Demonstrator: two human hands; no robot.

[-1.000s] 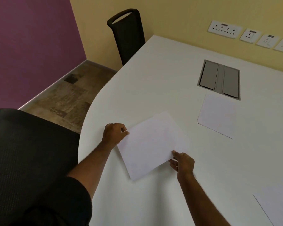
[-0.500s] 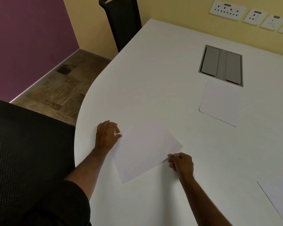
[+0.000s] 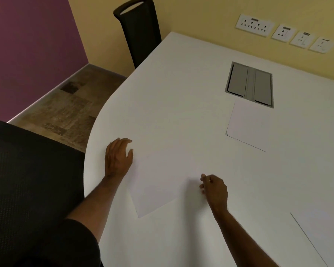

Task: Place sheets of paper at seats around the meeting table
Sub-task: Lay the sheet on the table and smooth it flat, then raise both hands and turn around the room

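A white sheet of paper [image 3: 162, 182] lies flat on the white meeting table [image 3: 181, 93], near its curved left edge. My left hand [image 3: 118, 157] rests palm down at the sheet's left edge, fingers spread. At the sheet's right corner, my right hand [image 3: 213, 187] has its fingers loosely curled and holds nothing. A second sheet [image 3: 249, 124] lies further back beside the cable hatch. Part of a third sheet [image 3: 320, 234] shows at the lower right.
A black mesh chair [image 3: 27, 180] stands close at my left, against the table's edge. Another black chair [image 3: 139, 29] stands at the far side by the yellow wall. A grey cable hatch [image 3: 250, 84] is set into the tabletop. Wall sockets [image 3: 281, 32] sit above.
The sheet went from lifted and tilted to flat on the table. Both hands let go of it: the left now lies flat at its edge, the right has loosened at its corner.
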